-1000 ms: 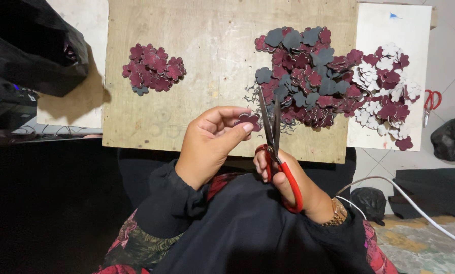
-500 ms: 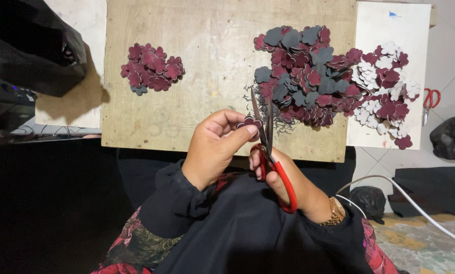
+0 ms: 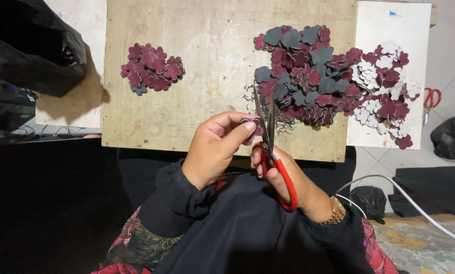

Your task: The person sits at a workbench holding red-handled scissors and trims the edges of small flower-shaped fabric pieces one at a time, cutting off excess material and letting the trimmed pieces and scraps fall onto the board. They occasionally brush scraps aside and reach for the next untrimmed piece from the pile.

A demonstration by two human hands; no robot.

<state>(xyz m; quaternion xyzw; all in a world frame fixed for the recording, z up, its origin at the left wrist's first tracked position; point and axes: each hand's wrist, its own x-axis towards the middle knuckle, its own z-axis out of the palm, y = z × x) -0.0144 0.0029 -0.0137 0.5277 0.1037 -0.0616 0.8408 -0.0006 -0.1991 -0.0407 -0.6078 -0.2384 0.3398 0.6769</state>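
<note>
Left hand [image 3: 215,149] is curled, thumb and fingertips pinched shut on a small flower-shaped cutout [image 3: 251,125], dark maroon, held just above the near edge of the wooden board [image 3: 197,101]. Only part of the cutout shows past the fingertips.

Right hand [image 3: 293,182] sits just right of and below the left, fingers closed through the red handles of a pair of scissors [image 3: 270,147]. Blades point up and away from the hands, parted in a narrow V; the cutout sits at the left blade, touching or nearly so — cannot tell which. A gold watch [image 3: 334,213] is on the right wrist.

Beyond the scissor tips, up and to the right of both hands: a large heap of maroon and grey cutouts [image 3: 309,76], spilling rightward onto a white board [image 3: 390,20] where white pieces are mixed in. Thin trimmings lie on the wood near the blade tips.

Up and to the left of the left hand, well apart: a smaller pile of maroon cutouts [image 3: 151,68].

Far right of the right hand, on the floor: a second pair of red-handled scissors [image 3: 430,99].
</note>
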